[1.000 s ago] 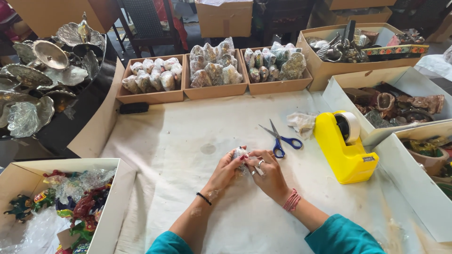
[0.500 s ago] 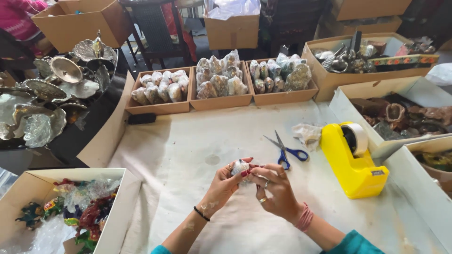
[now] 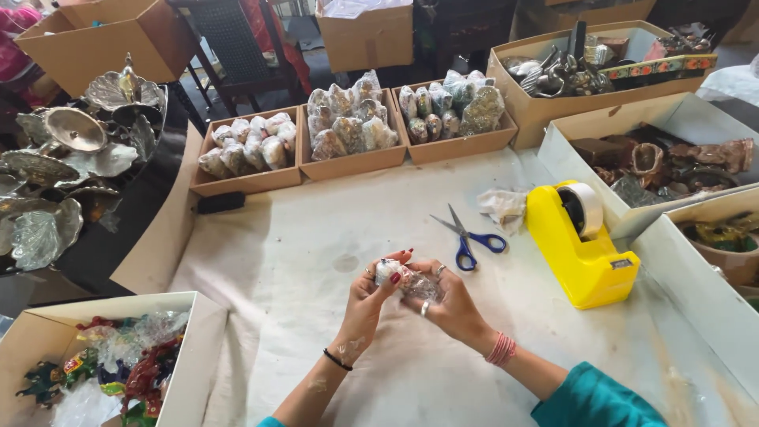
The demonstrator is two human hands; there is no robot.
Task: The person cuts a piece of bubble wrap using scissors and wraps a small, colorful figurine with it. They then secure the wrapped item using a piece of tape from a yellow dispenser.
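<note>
A small object wrapped in clear crinkled plastic (image 3: 405,281) is held just above the white cloth-covered surface (image 3: 316,237), near its middle. It is pinched by the grip of the left hand (image 3: 370,296) at its left end, and cupped from the right by the curled fingers of the right hand (image 3: 451,300). Blue-handled scissors (image 3: 468,236) and a yellow tape dispenser (image 3: 581,245) lie nearby to the right.

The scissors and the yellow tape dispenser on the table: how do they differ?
The scissors are thin, with blue handles and metal blades, lying flat and open; the yellow tape dispenser is bulky, stands upright and carries a pale tape roll. The scissors lie nearer the hands, the dispenser further right beside a white box. Both rest untouched on the white table cover.
</note>
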